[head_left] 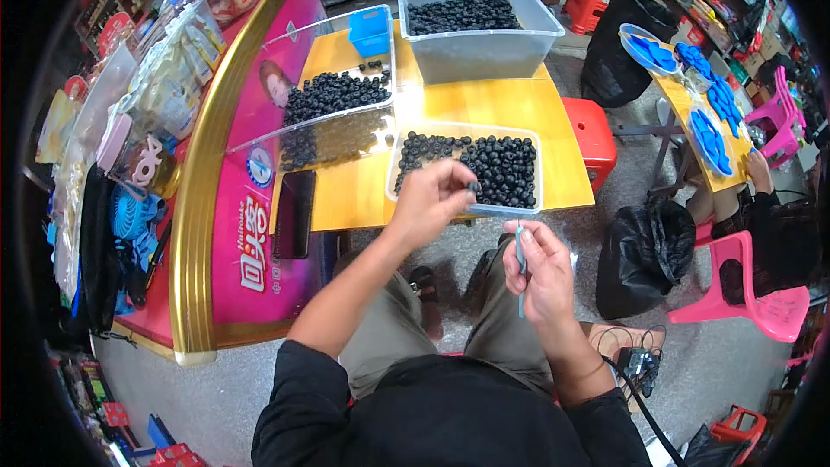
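Observation:
My left hand point(425, 204) is over the near edge of a shallow clear tray point(393, 180), thumb and fingers pinching a small black round piece point(473, 187). Many similar small black round pieces point(500, 169) fill the tray, thickest in its right half. Just right of and nearer than the tray, my right hand point(550, 273) is closed round a slim light-blue tool point(520, 270) held nearly upright. Its upper tip is too fine to make out. The two hands are apart.
The yellow table point(467, 104) also bears a deep clear bin point(481, 60) of black pieces, a larger clear tray with a blue basket point(370, 31), and a dark phone point(296, 214) at the left. A red stool point(590, 143) stands right. Another person's hand point(760, 173) rests by a side table.

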Motion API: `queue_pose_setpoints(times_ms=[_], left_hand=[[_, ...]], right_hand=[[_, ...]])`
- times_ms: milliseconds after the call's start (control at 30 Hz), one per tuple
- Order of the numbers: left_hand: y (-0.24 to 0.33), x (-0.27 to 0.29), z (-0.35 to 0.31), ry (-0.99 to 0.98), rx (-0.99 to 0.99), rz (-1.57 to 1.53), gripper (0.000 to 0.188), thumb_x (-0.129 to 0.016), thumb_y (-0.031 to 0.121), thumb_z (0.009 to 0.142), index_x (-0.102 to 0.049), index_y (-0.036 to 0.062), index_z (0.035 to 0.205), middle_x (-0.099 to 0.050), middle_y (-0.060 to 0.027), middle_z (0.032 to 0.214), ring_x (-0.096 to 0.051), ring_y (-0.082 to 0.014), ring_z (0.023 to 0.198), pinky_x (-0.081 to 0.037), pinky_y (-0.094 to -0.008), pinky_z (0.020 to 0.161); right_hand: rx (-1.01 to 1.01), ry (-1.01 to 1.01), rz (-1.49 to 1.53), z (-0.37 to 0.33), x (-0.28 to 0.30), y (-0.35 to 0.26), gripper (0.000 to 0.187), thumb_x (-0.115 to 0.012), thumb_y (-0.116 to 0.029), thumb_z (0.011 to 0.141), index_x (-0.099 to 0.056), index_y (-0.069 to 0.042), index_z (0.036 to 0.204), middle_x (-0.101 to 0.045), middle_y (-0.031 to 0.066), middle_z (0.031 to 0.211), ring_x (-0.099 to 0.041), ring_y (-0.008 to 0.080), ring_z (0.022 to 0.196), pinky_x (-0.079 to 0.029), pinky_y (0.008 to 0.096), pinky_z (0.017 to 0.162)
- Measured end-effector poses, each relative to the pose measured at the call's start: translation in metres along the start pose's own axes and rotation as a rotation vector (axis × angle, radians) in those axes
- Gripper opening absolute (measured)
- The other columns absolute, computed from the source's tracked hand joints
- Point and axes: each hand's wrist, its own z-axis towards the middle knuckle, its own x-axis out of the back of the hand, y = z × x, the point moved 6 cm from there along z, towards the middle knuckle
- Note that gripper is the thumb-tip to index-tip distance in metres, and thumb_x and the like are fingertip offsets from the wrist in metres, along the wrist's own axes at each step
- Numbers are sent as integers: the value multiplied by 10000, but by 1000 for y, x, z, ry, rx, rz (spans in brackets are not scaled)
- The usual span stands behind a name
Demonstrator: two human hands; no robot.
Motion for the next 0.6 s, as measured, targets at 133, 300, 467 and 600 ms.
queue_pose_setpoints(times_ms=[133, 300, 467, 600], left_hand=[[22, -9, -67, 26, -280, -35, 173, -704, -7, 767, -652, 15, 931, -555, -20, 945, -493, -66, 784, -416, -191, 684], [29, -14, -114, 88, -281, -116, 195, -708, -25, 760, -672, 16, 947, -544, -30, 951, -489, -77, 776, -411, -205, 685], [44, -21, -138, 118, -355, -19, 193, -699, -45, 759, -670, 18, 939, -546, -40, 947, -501, -86, 785, -414, -210, 678], [54, -26, -150, 133, -449, 96, 192, -703, -42, 753, -669, 18, 932, -553, -54, 932, -517, -99, 793, -420, -225, 664]], right_hand=[[49, -72, -51, -12, -18, -2, 212, -565, -187, 936, -550, -9, 1050, -487, 1, 629, -372, 37, 457, -280, 178, 396], [-61, -146, -94, -28, -32, 10, 173, -646, -177, 888, -582, -25, 941, -513, -26, 650, -402, 11, 495, -283, 168, 402], [73, -196, -269, -47, -47, 10, 155, -680, -160, 858, -599, -30, 879, -520, -43, 650, -401, 0, 509, -281, 170, 409], [117, -232, -301, -58, -54, 4, 125, -662, -131, 864, -609, -21, 887, -522, -45, 659, -422, 5, 538, -318, 169, 451]])
